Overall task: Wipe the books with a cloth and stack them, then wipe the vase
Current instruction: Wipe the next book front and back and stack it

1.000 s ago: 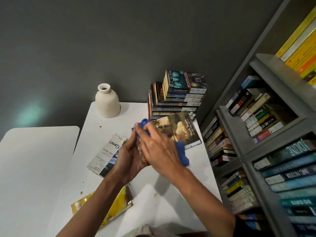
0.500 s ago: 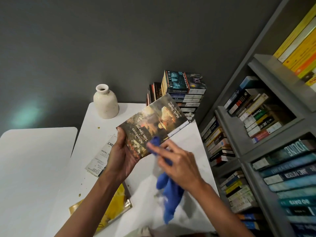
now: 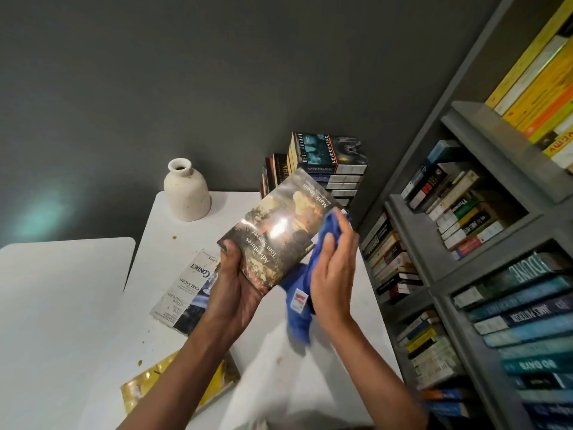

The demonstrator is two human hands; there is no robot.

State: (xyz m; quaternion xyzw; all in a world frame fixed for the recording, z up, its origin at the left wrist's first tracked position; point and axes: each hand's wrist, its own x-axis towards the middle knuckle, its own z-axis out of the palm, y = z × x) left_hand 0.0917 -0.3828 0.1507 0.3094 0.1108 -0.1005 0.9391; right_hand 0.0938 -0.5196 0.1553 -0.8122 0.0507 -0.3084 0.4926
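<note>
Blue cloth (image 3: 298, 282), clamped in fingers (image 3: 330, 243) of the right hand (image 3: 335, 274), presses the edge of a book (image 3: 279, 231) whose near corner the left hand (image 3: 235, 290) grips with curled fingers.

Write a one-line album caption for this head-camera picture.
Left hand holds a Tom Sawyer paperback above the white table while the right hand presses a blue cloth against its edge.
</note>
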